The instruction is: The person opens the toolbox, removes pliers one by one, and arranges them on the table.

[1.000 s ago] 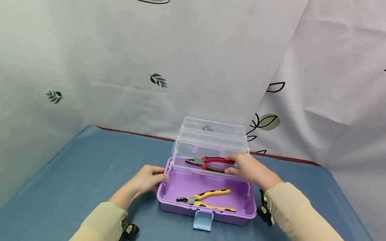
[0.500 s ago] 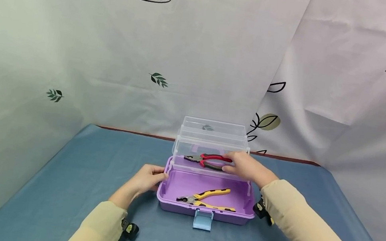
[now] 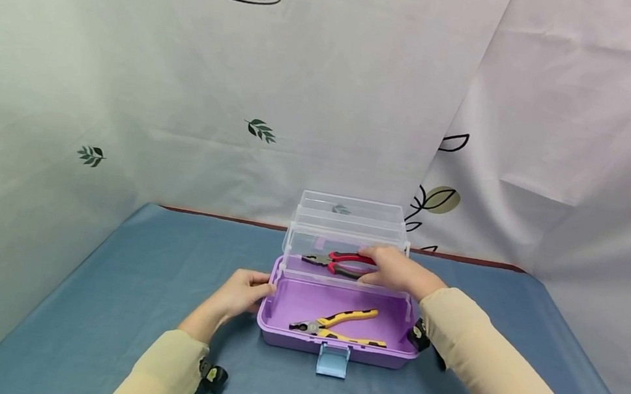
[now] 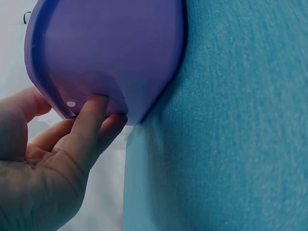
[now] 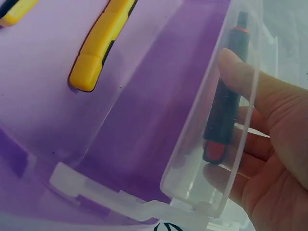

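Note:
A purple toolbox (image 3: 293,340) stands lidless-side up, its clear tray (image 3: 306,275) raised at the back. My left hand (image 3: 239,291) grips its left end wall; in the left wrist view the fingers (image 4: 91,115) lie against the outside, with the thumb at the rim. Red-and-black pliers (image 3: 351,256) lie in the tray, jaws pointing left. Around their handles are the thumb and fingers of my right hand (image 3: 397,271). The right wrist view shows the thumb against the dark handle (image 5: 224,108). Yellow-and-black pliers (image 3: 347,316) lie on the box floor.
A blue latch (image 3: 333,361) hangs from the toolbox front. The clear lid (image 3: 349,208) stands raised behind the tray. Blue cloth (image 3: 178,252) covers the table, and a patterned white sheet (image 3: 328,93) hangs behind it.
My right hand has shifted a little left along the red-and-black pliers, which moved slightly left too. The left hand keeps its place on the toolbox.

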